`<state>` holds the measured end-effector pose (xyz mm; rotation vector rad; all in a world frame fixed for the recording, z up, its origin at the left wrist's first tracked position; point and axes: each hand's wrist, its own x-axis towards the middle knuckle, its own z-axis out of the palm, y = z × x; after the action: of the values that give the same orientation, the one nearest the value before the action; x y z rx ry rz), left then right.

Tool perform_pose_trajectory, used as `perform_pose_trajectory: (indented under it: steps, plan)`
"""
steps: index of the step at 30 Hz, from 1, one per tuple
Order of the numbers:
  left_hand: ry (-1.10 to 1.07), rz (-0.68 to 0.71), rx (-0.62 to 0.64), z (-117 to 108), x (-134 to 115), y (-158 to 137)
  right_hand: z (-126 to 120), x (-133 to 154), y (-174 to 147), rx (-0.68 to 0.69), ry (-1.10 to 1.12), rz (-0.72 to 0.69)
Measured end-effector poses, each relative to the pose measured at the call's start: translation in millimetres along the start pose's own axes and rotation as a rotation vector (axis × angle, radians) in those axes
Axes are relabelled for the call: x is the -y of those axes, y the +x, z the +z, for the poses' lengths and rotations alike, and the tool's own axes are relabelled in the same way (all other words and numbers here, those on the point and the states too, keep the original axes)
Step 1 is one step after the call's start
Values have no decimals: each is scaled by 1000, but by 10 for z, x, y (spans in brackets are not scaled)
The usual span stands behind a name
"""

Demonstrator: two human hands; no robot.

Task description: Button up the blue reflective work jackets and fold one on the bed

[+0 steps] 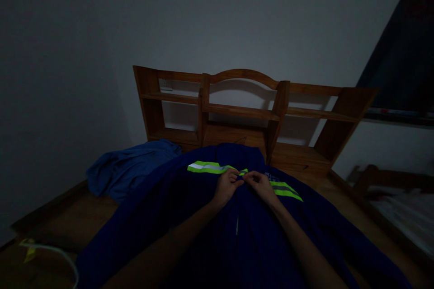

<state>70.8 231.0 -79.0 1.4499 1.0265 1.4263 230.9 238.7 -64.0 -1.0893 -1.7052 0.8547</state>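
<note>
A dark blue work jacket [203, 207] lies spread out in front of me, its sleeves reaching down to both sides. Yellow-green reflective strips [205, 167] cross its chest. At the middle of the chest my left hand [228, 186] pinches the jacket's front edge. Close beside it, my right hand [260, 185] pinches the opposite front edge, with the fingertips of both hands nearly meeting. Small white lettering [267, 175] shows by the right hand. Below the hands a thin pale line, perhaps part of a zipper [237, 226], runs down the front. Dim light hides what lies between the fingertips.
Behind the jacket stands a wooden shelf unit [242, 110] against a pale wall [203, 18]. A lighter blue cloth [132, 167] lies crumpled to the left. A white cable [57, 249] with a yellow tag is at lower left. Wooden furniture [369, 180] stands at right.
</note>
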Motion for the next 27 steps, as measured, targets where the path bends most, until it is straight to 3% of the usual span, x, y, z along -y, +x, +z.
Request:
perform_pose_trajectory:
  steps: [10, 17, 23, 25, 27]
  plan:
    - [144, 42, 20, -14, -77, -36, 17, -40, 8, 2, -73, -35]
    - [405, 238, 48, -1, -259, -118, 2, -24, 4, 41, 41, 34]
    - [560, 160, 12, 24, -237, -134, -13, 16, 18, 61, 71, 96]
    - [696, 172, -8, -8, -278, -142, -121, 30, 30, -13, -33, 91]
    - [900, 207, -28, -139, -378, -124, -358, 25, 28, -166, -279, 51]
